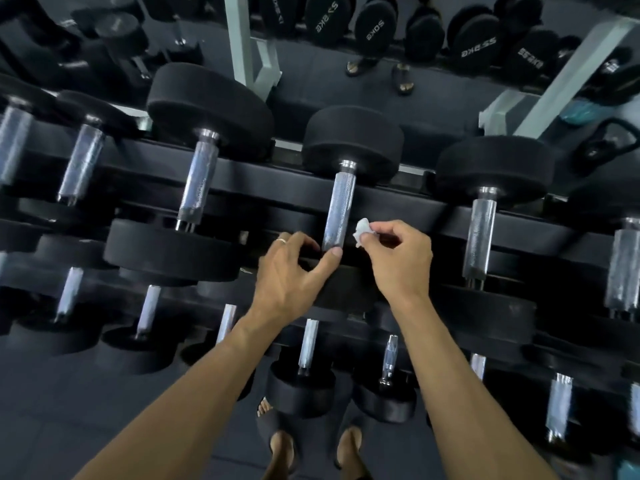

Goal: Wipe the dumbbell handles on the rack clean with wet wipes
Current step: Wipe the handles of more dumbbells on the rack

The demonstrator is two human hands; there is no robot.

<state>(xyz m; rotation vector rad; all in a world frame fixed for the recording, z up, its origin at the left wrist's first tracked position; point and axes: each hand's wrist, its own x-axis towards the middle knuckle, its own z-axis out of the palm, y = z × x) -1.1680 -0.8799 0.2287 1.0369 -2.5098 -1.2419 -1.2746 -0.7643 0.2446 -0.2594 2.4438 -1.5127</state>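
Observation:
A black dumbbell with a knurled chrome handle (340,209) lies on the top tier of the rack (398,202), in the middle of the view. My left hand (294,271) rests on the dumbbell's near head, thumb tip touching the handle's lower end, fingers curled over the head's edge. My right hand (398,258) pinches a small crumpled white wet wipe (363,230) just to the right of the handle, not touching it. More dumbbells with chrome handles (199,181) (483,237) sit on either side.
Lower tiers hold smaller dumbbells (306,344). A mirror behind the rack reflects dumbbells and sandalled feet (403,79). A kettlebell (609,143) stands at the far right. My own feet in sandals (311,448) stand on the dark floor below.

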